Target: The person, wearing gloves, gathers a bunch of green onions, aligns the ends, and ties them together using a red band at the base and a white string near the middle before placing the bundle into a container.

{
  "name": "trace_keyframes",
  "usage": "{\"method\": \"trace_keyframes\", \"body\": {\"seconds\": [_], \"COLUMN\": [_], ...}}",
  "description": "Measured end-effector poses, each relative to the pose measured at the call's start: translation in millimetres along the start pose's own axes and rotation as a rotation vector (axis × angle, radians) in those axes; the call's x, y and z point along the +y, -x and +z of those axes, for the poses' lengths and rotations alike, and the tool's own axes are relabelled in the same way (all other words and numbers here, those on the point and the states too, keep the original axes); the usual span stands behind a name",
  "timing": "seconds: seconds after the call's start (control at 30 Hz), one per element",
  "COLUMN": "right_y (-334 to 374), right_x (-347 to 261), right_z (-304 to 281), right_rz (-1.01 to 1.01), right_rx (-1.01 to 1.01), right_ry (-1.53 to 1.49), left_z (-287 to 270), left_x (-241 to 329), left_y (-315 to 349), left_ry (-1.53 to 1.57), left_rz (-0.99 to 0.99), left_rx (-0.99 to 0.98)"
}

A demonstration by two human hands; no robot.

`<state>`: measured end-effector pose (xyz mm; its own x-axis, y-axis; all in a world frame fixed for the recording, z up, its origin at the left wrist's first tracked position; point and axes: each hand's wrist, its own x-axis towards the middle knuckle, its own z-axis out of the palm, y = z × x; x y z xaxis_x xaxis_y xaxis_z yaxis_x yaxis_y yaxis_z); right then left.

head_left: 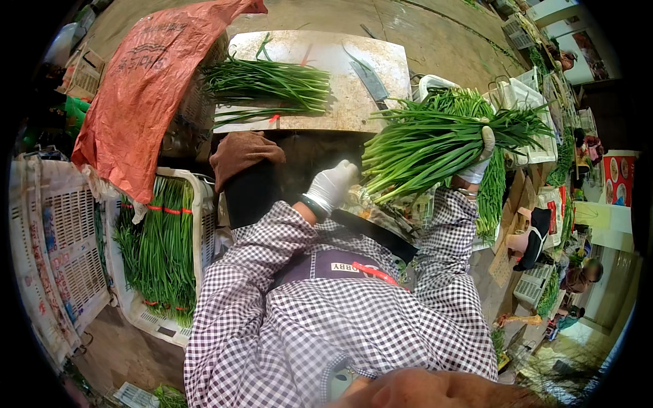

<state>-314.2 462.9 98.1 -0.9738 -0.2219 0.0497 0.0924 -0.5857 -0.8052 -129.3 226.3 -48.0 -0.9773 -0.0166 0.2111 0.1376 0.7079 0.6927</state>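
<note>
**Two gloved hands on one bundle of green chives**

Both hands wear white gloves. My right hand (481, 158) is wrapped around the thick bundle of chives (435, 146) near its middle, fingers closed over the stalks, holding it up level and slightly tilted, leaf tips pointing right. My left hand (332, 185) sits at the cut root end of the same bundle, fingers curled loosely against the stalk ends; whether it grips them or only touches, I cannot tell.

Bundle position: in the air, just in front of the near right corner of the pale cutting board (340, 75).

On the board: a second, smaller heap of chives (269, 85) at left, a cleaver (371, 81) at right, well apart.

At my left, a white plastic crate (204, 224) holds tied chive bunches (160, 251). An orange-red sack (146, 88) drapes above it.
</note>
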Motion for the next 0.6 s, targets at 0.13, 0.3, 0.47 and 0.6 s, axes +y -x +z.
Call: {"method": "trace_keyframes", "body": {"seconds": [0.13, 0.3, 0.47, 0.6], "right_y": [-6, -6, -8, -4], "right_x": [-4, -2, 5, 10], "right_z": [-9, -4, -9, 0], "right_rz": [-0.068, -0.044, 0.06, 0.023], "right_rx": [0.055, 0.024, -0.012, 0.054], "right_ry": [-0.006, 0.043, 0.108, 0.11], "left_z": [-26, -37, -18, -25], "left_x": [-13, 18, 24, 31], "left_y": [-9, -16, -25, -27], "left_ry": [-0.172, 0.699, 0.837, 0.423], "left_rz": [-0.226, -0.235, -0.33, -0.083], "left_rx": [-0.459, -0.009, -0.034, 0.031]}}
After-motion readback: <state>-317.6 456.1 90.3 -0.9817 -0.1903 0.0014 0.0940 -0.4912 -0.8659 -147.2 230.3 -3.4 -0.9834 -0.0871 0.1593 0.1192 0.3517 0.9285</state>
